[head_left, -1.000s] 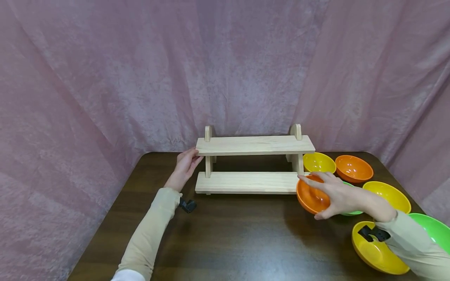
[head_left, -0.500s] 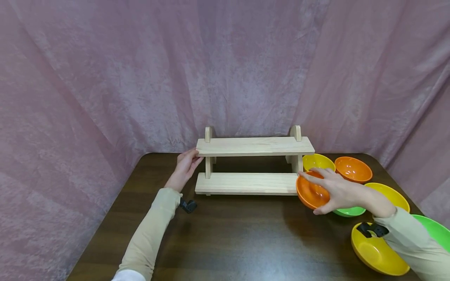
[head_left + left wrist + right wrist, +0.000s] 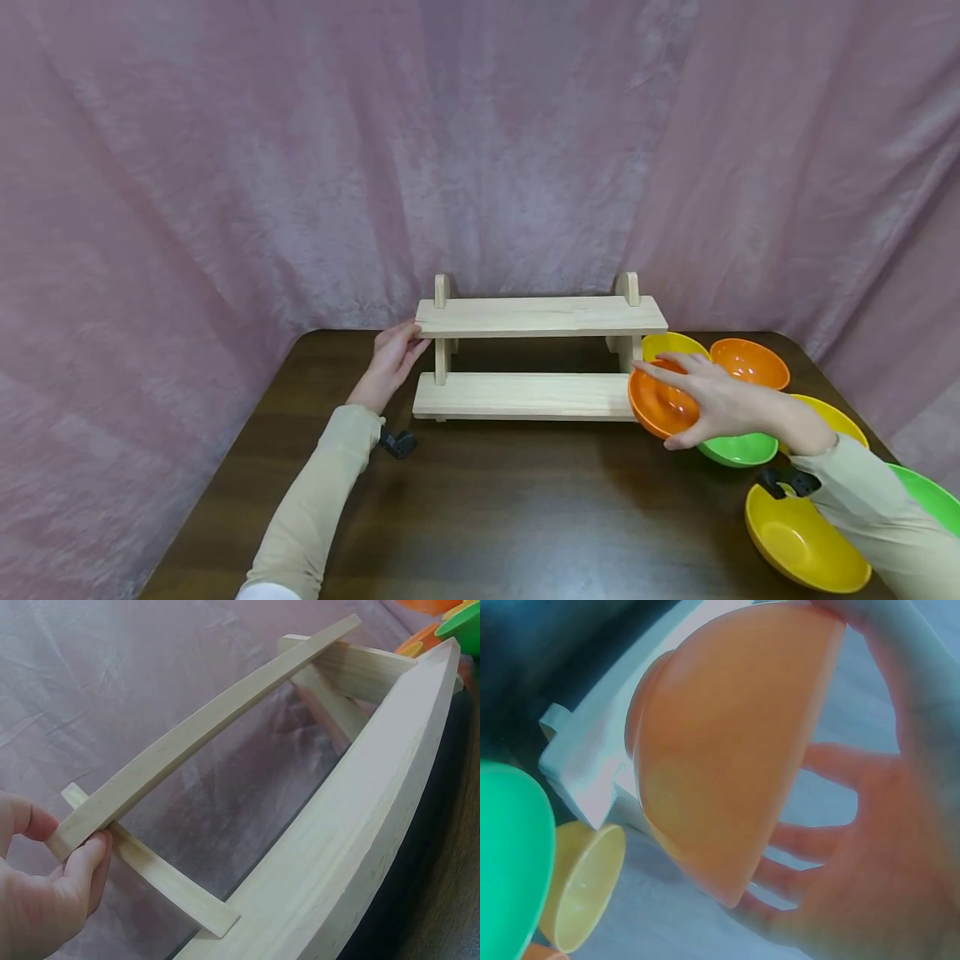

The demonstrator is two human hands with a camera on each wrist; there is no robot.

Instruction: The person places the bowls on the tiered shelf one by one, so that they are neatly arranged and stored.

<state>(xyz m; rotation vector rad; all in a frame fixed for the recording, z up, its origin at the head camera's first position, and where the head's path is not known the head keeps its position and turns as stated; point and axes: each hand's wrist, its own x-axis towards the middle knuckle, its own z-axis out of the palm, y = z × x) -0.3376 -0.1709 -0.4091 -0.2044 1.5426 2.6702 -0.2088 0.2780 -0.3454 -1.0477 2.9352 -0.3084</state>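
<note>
A two-tier wooden shelf rack (image 3: 540,315) stands at the back of the dark table. My left hand (image 3: 388,360) pinches the left end of its upper board, thumb and fingers on either face in the left wrist view. My right hand (image 3: 716,402) grips an orange bowl (image 3: 663,403) by its rim, fingers spread across the opening. The bowl is tilted and overlaps the right end of the lower board (image 3: 525,395) in the head view. Its rounded outside and foot ring show in the right wrist view, close to the wood.
Right of the rack are a yellow bowl (image 3: 675,342), another orange bowl (image 3: 750,363) and a green bowl (image 3: 741,450). Nearer, along the table's right side, are more yellow and green bowls, one yellow bowl (image 3: 802,542) partly under the right sleeve. A pink curtain (image 3: 480,150) hangs behind.
My right hand has lifted the orange bowl slightly, up and a little left, uncovering more of the green bowl beneath it. The left hand keeps its hold on the upper board.
</note>
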